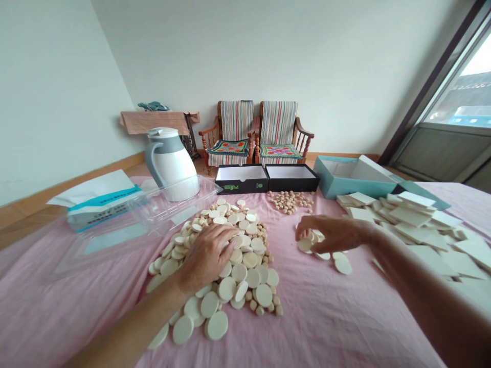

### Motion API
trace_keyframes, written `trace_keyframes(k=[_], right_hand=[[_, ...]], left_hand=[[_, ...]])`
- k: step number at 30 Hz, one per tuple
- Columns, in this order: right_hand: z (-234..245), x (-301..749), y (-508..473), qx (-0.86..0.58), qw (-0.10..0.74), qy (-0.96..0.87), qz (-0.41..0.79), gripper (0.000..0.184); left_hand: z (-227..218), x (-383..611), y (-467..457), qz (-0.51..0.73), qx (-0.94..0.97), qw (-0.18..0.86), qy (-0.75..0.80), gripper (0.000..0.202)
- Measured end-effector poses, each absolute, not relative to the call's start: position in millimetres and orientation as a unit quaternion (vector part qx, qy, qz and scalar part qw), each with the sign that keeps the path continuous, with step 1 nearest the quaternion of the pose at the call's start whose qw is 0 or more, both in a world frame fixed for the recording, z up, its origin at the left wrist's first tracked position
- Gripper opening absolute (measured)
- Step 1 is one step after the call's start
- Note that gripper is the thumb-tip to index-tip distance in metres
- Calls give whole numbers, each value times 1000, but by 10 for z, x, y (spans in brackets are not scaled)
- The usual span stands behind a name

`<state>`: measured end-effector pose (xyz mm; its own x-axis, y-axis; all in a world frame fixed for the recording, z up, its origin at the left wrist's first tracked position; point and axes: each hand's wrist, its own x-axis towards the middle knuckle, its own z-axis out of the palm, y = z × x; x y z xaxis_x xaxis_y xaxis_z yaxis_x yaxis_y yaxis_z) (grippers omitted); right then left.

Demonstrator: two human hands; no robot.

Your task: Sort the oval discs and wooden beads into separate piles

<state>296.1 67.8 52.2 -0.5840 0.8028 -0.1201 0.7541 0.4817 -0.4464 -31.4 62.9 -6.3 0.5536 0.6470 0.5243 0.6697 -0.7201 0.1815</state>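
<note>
My left hand (pixel 209 253) rests on a broad heap of round pale wooden discs (pixel 226 289). Its fingers are slightly bent and the thumb stands apart, with the fingertips touching discs. Small wooden cubes (pixel 260 310) lie among and along the right edge of that heap. Across the cloth, my right hand (pixel 333 232) reaches down over a smaller group of discs (pixel 342 265). Fingers and thumb there are spread apart around the discs; the palm side is hidden.
Square wooden tiles (pixel 418 225) are heaped at right, before a light-blue box (pixel 345 176). Behind are two black boxes (pixel 241 179) and small wooden pieces (pixel 289 202). A white jug (pixel 174 166), clear plastic tray (pixel 115 237) and tissue pack (pixel 103 204) stand left on the pink cloth (pixel 307 327).
</note>
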Motion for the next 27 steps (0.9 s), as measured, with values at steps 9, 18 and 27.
trace_keyframes(k=[9, 18, 27], right_hand=[[191, 2458, 909, -510, 187, -824, 161, 32], [-127, 2086, 1134, -524, 159, -831, 96, 26], [-221, 2092, 1163, -533, 179, -823, 78, 24]], left_hand=[[-46, -312, 628, -297, -880, 24, -369, 23], [-87, -323, 639, -292, -881, 25, -371, 25], [-51, -307, 630, -301, -879, 28, -367, 23]])
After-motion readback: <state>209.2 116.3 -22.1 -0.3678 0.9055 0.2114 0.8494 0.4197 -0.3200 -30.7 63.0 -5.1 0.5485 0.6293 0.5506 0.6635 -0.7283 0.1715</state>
